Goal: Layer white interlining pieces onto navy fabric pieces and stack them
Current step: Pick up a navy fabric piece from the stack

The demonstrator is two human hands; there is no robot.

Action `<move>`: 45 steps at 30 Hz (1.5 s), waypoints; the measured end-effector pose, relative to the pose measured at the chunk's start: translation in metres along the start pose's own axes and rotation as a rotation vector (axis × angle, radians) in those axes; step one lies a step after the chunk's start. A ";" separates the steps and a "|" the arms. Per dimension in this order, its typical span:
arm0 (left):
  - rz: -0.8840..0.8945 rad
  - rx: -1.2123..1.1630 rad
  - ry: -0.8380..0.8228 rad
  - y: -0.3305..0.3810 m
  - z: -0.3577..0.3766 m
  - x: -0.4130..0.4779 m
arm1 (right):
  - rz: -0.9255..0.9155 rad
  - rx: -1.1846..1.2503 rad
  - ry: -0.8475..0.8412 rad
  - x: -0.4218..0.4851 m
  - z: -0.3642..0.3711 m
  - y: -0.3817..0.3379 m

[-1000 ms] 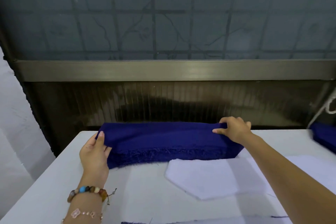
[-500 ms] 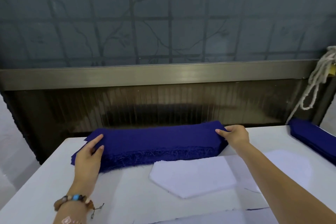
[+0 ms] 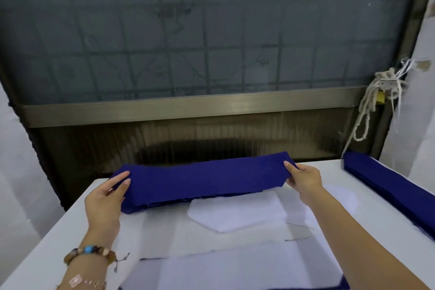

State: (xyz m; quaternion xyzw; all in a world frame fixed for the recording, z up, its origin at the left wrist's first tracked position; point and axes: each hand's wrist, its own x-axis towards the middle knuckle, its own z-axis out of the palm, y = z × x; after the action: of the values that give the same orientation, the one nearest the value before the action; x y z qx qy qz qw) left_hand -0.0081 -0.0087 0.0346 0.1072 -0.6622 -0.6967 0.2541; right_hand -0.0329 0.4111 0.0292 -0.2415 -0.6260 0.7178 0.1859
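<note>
A thick stack of navy fabric pieces [image 3: 202,179] is held across the far part of the white table [image 3: 58,242], sagging slightly in the middle. My left hand [image 3: 106,198] grips its left end, thumb on top. My right hand [image 3: 303,178] pinches its right end. Just in front lies a white interlining piece [image 3: 237,214] with a pointed lower edge. Nearer to me a layered piece [image 3: 235,271] lies flat, white interlining on navy with a navy edge showing.
A second long stack of navy pieces [image 3: 395,186] runs along the table's right edge. A dark window with a metal sill [image 3: 188,108] stands right behind the table. A knotted white rope [image 3: 369,106] hangs at the right.
Both hands have lifted the navy stack off the table and drawn it a little toward me and rightward; the grips have shifted to its two ends. The camera has turned right.
</note>
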 end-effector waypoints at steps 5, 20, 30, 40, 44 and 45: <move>-0.117 0.079 -0.106 0.006 -0.020 -0.036 | 0.027 -0.127 0.027 -0.032 -0.046 0.017; -0.117 0.294 -0.184 -0.013 -0.054 -0.119 | -0.227 -0.539 0.043 -0.088 -0.129 0.046; 0.005 0.568 -0.169 -0.032 -0.057 -0.133 | -0.310 -0.698 0.102 -0.096 -0.136 0.059; 0.124 0.670 -0.142 -0.035 -0.066 -0.137 | -0.327 -0.802 0.071 -0.099 -0.134 0.059; 0.161 0.738 -0.132 -0.038 -0.065 -0.139 | -0.312 -0.799 0.071 -0.100 -0.133 0.059; 0.167 0.746 -0.130 -0.039 -0.065 -0.139 | -0.309 -0.794 0.077 -0.100 -0.133 0.060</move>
State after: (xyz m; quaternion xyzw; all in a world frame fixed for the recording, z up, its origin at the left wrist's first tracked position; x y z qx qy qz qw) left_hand 0.1325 0.0035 -0.0358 0.0936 -0.8913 -0.3902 0.2112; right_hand 0.1279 0.4532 -0.0317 -0.2244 -0.8753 0.3752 0.2069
